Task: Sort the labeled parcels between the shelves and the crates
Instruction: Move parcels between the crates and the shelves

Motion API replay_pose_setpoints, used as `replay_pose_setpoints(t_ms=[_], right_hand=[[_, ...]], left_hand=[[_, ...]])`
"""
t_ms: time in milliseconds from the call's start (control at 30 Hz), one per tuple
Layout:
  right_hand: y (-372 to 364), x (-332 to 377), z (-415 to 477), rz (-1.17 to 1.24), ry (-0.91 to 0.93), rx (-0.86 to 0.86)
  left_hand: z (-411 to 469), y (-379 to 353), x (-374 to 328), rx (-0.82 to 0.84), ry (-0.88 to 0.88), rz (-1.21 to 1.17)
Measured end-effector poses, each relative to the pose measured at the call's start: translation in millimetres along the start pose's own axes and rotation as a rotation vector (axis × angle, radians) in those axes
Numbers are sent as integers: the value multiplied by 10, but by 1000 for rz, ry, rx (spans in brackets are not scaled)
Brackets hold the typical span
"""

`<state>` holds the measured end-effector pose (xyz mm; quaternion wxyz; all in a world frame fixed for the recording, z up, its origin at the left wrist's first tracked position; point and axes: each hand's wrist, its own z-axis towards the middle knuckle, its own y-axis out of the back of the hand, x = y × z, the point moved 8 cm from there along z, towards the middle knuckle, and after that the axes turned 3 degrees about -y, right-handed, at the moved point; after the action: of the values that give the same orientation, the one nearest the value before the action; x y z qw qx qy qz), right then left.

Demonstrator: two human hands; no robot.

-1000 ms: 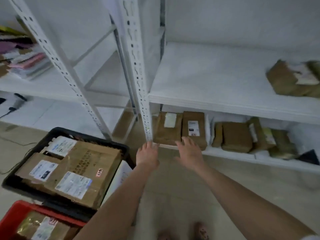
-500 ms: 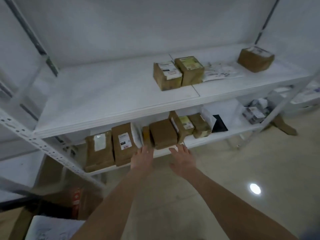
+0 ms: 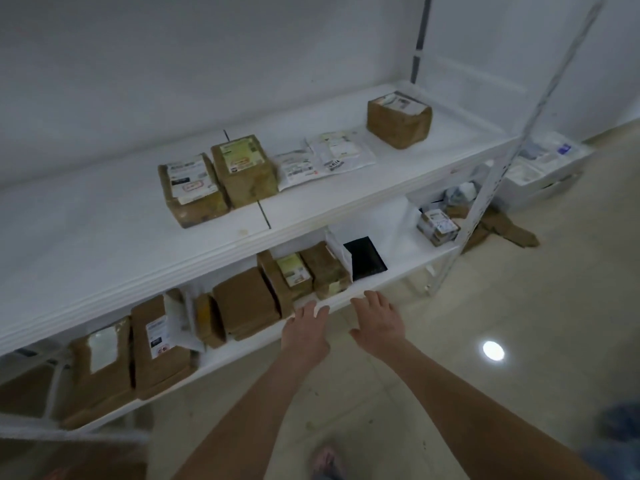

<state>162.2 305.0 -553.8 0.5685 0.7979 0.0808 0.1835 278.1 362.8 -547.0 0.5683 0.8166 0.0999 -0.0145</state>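
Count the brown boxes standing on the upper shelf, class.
3. Two stand side by side near the middle, the left box and its neighbour; the third box stands alone toward the right end. None seem hidden.

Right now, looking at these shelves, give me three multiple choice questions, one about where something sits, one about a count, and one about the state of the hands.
1. Where is the black flat packet?
A. upper shelf
B. lower shelf
C. floor

2. How many brown boxes stand on the upper shelf?
A. one
B. three
C. five

3. What are the hands doing?
A. both empty, fingers spread
B. both gripping one parcel
C. one holding a label

Answers:
1 B, the packet leans among the parcels under the upper board.
2 B, a touching pair near the middle and a single box towards the right end.
3 A, the left hand and the right hand hover open at the lower shelf edge, holding nothing.
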Motion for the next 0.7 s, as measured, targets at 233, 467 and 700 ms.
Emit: replay_pose_setpoints(t_ms=[233,467,700], right_hand=[[106,-658,972,21,-46,16],[-14,-1290,1887,46,-93,76],[-454,-1787,2682,91,-91,158]], left_hand=[[1127,-15,-288,50,6,-23],[2107,-198,-511,119,5,-85],[2971,-412,-612,89,171,-232]])
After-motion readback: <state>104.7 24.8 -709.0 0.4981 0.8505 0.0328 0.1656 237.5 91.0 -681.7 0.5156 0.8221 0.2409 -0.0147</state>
